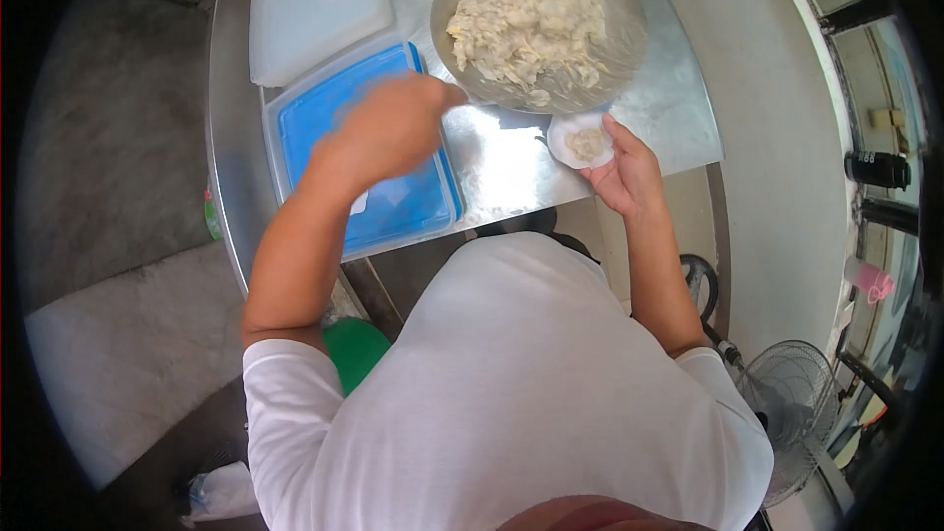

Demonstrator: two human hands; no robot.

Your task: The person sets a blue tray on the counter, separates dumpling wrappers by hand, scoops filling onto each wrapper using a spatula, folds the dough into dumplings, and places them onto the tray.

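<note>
My right hand (629, 172) holds a round white dumpling wrapper (564, 141) at the table's front edge, thumb on its rim. A small lump of pale filling (587, 146) lies in the wrapper's middle. My left hand (393, 128) is smeared by motion above the blue-lidded box. Its fingers look curled, with a thin pale thing jutting toward the bowl; what it is I cannot make out. Just beyond both hands stands a wide metal bowl (615, 88), with a heap of pale, chunky filling (531, 15) in it.
A plastic box with a blue inside (324, 123) stands at the left of the metal table (501, 172). Behind it lies a translucent white lid or box (320, 10). A standing fan (792, 403) is at the lower right, and a green stool or tub (354, 349) sits below the table.
</note>
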